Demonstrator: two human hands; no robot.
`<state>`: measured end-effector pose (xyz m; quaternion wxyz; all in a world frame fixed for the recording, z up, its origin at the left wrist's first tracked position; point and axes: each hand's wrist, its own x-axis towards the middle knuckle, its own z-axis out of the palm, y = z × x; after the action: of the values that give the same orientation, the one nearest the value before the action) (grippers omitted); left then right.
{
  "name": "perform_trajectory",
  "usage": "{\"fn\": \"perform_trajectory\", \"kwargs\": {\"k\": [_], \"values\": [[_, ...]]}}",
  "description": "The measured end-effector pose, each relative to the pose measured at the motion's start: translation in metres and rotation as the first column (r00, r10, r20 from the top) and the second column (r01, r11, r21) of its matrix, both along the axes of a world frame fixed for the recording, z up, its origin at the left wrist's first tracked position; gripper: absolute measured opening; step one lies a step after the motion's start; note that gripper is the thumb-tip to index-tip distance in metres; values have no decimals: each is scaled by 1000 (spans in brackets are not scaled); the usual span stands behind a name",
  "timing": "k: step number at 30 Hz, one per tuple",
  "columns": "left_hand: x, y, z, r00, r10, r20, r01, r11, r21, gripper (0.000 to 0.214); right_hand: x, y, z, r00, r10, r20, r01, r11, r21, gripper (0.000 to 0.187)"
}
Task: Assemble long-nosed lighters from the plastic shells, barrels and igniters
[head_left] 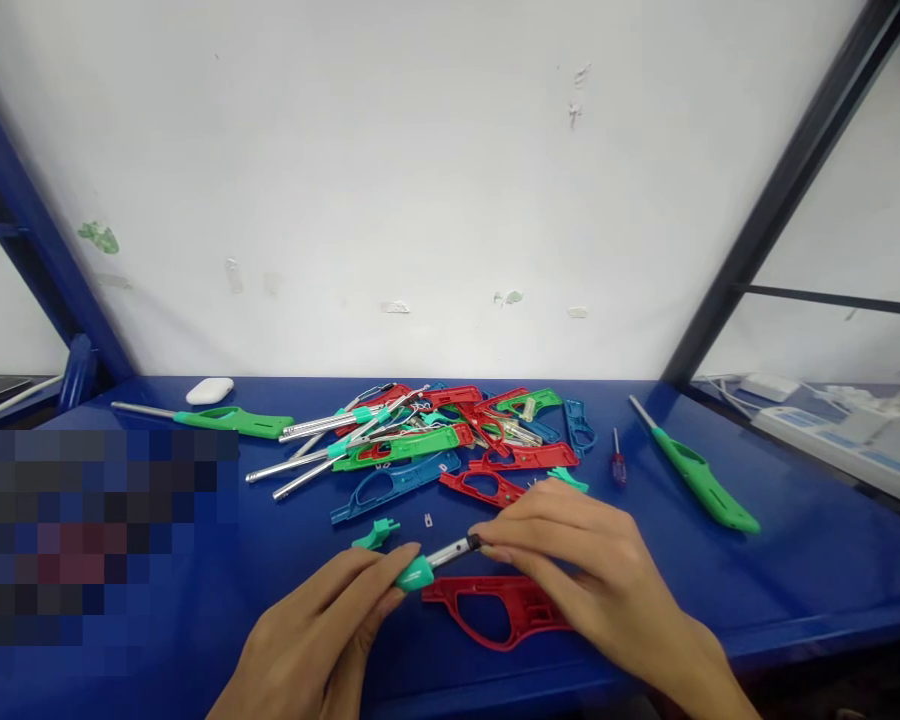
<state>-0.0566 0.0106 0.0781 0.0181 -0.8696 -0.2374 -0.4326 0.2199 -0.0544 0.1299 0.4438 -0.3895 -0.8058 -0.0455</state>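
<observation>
My left hand (322, 630) pinches the green end of a short metal tube with a green collar (431, 563), held just above the blue table. My right hand (577, 560) has its fingertips closed on the tube's other, dark tip. Under the tube and my right hand lies a red lighter-handle shell (495, 605). A small green plastic piece (376, 535) and a tiny metal clip (427, 520) lie just beyond my left fingers.
A heap of red, green and blue handle shells and metal tubes (420, 440) fills the table's middle. Assembled green lighters lie at left (229, 420) and right (701, 480). A small red screwdriver (618, 462) and a white case (210, 390) lie nearby. Power strips (832, 425) sit far right.
</observation>
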Motion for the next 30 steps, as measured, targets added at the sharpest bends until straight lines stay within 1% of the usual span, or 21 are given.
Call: {"fn": "perform_trajectory", "kwargs": {"k": [4,8,13,15,18,23,27,30], "values": [[1,0,3,1000,2,11,-2,1000,6,29,2,0,-2,1000,11,24,-12,1000,24,20],[4,-1,8,1000,-6,16,6,999,-31,30,4,-1,-3,998,13,65,-16,999,40,27],[4,-6,9,997,67,34,-66,997,-44,29,2,-2,-2,997,10,73,-14,998,61,26],[5,-7,8,997,72,34,-71,997,-44,29,1,-1,-2,997,12,70,-16,998,62,24],[5,-5,6,999,42,28,-42,999,-32,29,1,0,-3,997,23,75,-29,997,76,22],[1,2,-2,997,-38,-62,37,999,-16,33,2,0,-5,997,46,54,-50,995,83,22],[0,3,-7,997,30,-70,-27,998,50,34,-1,-1,-3,1000,18,-2,-18,1000,26,19],[1,2,-7,997,37,-65,-32,996,78,34,-2,-1,-2,1000,9,-5,-9,1000,-10,20]]}}
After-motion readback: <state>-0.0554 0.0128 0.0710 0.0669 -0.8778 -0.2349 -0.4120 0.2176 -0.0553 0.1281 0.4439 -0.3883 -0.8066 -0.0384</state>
